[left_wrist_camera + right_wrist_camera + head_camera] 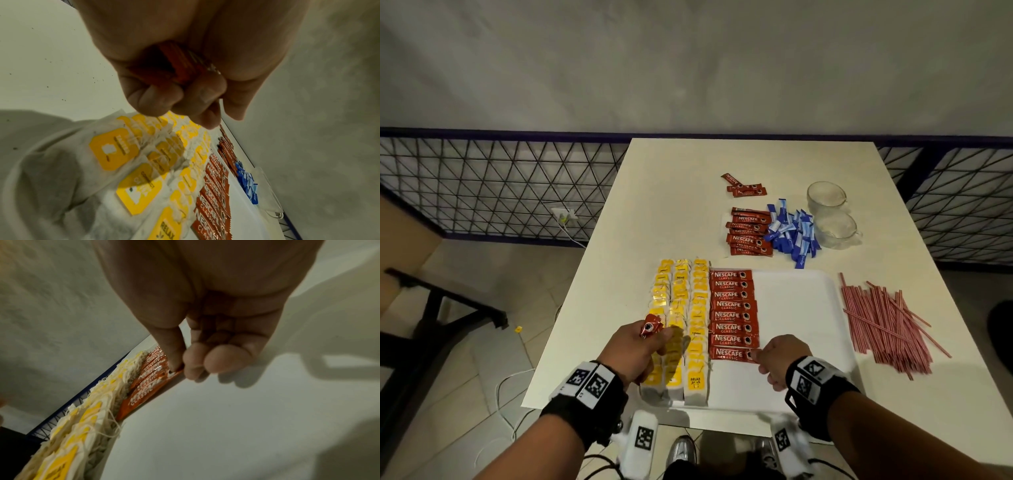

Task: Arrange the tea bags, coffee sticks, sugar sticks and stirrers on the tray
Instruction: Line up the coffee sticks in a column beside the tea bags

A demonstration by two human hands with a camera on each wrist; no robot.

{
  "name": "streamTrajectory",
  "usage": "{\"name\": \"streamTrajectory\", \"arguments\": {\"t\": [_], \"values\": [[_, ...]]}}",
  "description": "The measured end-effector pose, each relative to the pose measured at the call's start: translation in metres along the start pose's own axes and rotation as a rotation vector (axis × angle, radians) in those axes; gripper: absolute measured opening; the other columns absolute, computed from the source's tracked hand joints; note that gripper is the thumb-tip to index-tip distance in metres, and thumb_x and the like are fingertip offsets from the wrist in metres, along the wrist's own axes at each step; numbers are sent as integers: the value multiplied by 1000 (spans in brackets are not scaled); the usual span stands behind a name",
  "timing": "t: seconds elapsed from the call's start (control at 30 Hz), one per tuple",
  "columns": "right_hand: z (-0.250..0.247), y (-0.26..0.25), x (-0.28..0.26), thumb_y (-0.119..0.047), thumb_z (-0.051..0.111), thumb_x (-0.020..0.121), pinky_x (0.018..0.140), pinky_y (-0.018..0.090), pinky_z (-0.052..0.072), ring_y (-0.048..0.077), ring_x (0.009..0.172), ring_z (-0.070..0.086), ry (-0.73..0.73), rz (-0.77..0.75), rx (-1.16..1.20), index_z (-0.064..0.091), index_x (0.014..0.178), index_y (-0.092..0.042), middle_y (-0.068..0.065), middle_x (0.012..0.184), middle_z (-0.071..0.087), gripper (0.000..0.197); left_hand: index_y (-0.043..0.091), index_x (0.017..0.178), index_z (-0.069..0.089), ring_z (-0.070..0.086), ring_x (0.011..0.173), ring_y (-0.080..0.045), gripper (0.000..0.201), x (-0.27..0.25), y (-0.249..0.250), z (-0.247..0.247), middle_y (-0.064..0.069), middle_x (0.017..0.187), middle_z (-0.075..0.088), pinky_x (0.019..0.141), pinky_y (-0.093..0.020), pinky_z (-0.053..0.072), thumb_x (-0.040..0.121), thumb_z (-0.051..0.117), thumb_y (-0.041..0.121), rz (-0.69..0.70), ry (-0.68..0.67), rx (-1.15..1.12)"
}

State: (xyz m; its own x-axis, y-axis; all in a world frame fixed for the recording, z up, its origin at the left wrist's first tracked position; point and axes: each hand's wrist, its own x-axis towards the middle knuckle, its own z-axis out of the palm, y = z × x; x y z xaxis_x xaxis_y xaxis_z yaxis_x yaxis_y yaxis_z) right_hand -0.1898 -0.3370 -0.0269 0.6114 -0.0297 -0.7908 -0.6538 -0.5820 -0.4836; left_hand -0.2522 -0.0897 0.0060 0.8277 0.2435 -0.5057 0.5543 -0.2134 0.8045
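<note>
A white tray lies at the table's near edge. Three columns of yellow-tagged tea bags fill its left side. Beside them runs a column of red coffee sticks. My left hand hovers over the tea bags and grips a bundle of coffee sticks in its fist. My right hand pinches the right end of the nearest coffee stick between thumb and finger; the right wrist view shows that coffee stick lying on the tray.
Behind the tray lie more coffee sticks, a heap of blue sugar sticks and two glass cups. Red striped stirrers lie on the table right of the tray. A wire fence stands beyond the table.
</note>
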Motion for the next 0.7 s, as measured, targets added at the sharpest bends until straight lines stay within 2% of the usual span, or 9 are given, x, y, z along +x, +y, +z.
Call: {"name": "streamTrajectory", "arguments": {"t": [0.07,0.1,0.33,0.5,0.7], "values": [[1,1,3,-27,69,86,55,26,45,20,53,50,17,-9,-26,56,72,-10,5,63,62,25,5,68,56,36,33,-18,31,-1,1,-1,1,42,49,39,-21,29,91,64,24,-1,8,-5],[1,1,4,-28,70,85,54,26,46,19,51,51,24,-15,-34,57,73,-10,4,62,63,25,6,68,57,36,33,-18,30,-1,2,-2,1,41,49,40,-21,29,91,64,24,1,10,-11],[0,1,6,-37,71,83,54,24,50,17,50,56,42,-37,-140,62,78,-10,2,66,69,29,8,66,57,35,31,-17,30,-2,4,-3,2,39,49,39,-20,28,92,62,21,4,4,-40],[-1,1,7,-38,70,84,54,24,49,16,50,54,39,-45,-156,63,79,-11,1,64,68,29,4,69,55,35,32,-17,30,-1,4,-4,2,40,49,40,-21,28,92,62,21,-1,1,-46],[-3,2,11,-45,71,81,61,27,55,16,50,57,27,-49,-198,64,79,-11,1,69,72,35,5,69,57,36,31,-17,29,2,3,-3,1,40,50,39,-20,28,91,64,23,-5,-10,-35]]}}
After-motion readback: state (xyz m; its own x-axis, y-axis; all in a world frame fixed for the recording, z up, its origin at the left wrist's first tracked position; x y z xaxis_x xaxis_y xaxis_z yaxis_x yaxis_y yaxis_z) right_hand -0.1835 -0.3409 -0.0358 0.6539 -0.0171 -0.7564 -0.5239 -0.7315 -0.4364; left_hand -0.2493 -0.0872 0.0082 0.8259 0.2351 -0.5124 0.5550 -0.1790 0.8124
